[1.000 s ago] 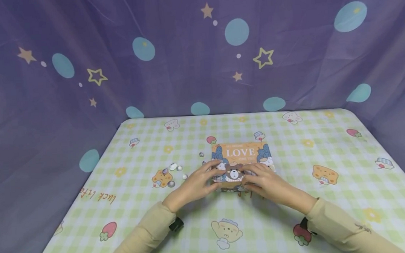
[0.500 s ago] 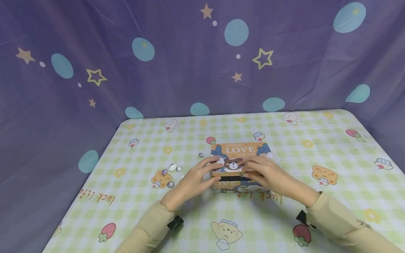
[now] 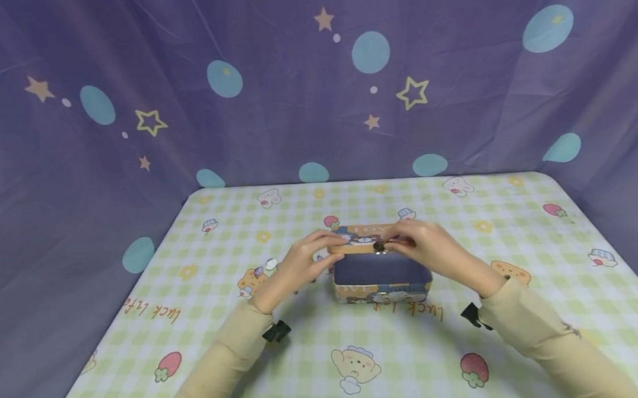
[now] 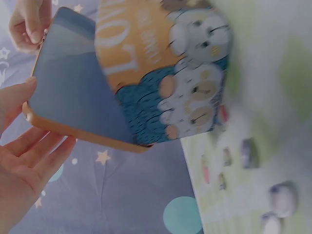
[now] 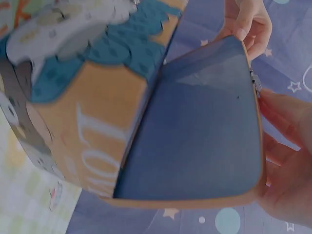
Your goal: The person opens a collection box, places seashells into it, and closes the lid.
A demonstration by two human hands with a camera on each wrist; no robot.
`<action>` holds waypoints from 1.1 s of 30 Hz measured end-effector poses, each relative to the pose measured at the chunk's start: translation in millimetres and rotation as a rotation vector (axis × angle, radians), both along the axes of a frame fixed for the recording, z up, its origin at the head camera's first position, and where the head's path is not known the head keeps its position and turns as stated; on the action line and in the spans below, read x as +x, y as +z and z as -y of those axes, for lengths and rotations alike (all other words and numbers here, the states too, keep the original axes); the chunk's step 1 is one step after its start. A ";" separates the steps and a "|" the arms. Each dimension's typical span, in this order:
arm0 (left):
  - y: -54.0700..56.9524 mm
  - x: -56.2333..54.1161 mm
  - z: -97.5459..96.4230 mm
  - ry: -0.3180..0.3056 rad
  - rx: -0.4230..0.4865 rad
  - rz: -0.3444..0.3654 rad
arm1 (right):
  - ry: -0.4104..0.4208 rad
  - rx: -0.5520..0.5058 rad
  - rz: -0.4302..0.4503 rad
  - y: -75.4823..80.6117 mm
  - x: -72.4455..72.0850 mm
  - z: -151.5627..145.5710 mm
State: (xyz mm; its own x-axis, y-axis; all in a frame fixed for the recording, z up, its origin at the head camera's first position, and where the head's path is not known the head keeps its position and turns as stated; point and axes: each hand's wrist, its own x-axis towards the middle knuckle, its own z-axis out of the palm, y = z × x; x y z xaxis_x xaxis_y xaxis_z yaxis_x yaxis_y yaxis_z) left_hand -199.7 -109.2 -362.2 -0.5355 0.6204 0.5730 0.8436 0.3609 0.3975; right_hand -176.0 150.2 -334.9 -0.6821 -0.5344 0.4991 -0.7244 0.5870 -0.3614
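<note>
A tin box [image 3: 355,293] printed with cartoon bears and orange and blue patches stands on the table, its dark inside showing. Its hinged lid [image 3: 361,242] is tilted up and back. My left hand [image 3: 300,264] pinches the lid's left front edge between thumb and fingers. At the middle of the same edge, beside a small metal clasp [image 3: 379,247], my right hand [image 3: 430,250] pinches the lid. In the right wrist view the lid's smooth blue-grey underside [image 5: 200,126] is visible, with the right thumb near the clasp. Part of the lid's top is hidden by the right hand.
Several clear and purplish glass gems [image 3: 271,264] lie left of the box, partly behind the left hand; in the left wrist view, gems [image 4: 283,199] sit on the tablecloth. A checked cloth [image 3: 284,378] covers the table. Purple curtains [image 3: 293,105] hang behind and beside it.
Both hands have raised the lid from closed to well tilted back, moving up and away with it. The box's dark inside has come into view; its body has stayed in place.
</note>
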 end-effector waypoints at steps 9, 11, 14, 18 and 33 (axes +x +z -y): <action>18.9 -25.2 -5.5 0.029 0.104 -0.017 | -0.079 -0.088 -0.047 10.0 -15.8 -18.4; 21.4 -30.4 -7.1 0.040 0.132 0.001 | -0.094 -0.109 -0.087 9.9 -20.5 -23.2; 24.6 -37.1 -9.2 0.066 0.170 0.052 | -0.110 -0.145 -0.135 8.8 -27.7 -30.0; 28.2 -44.4 -11.8 0.109 0.209 0.122 | -0.126 -0.214 -0.114 8.0 -36.1 -36.8; 41.3 -56.4 -21.8 0.210 0.461 0.367 | -0.269 -0.422 0.080 -2.6 -66.4 -46.5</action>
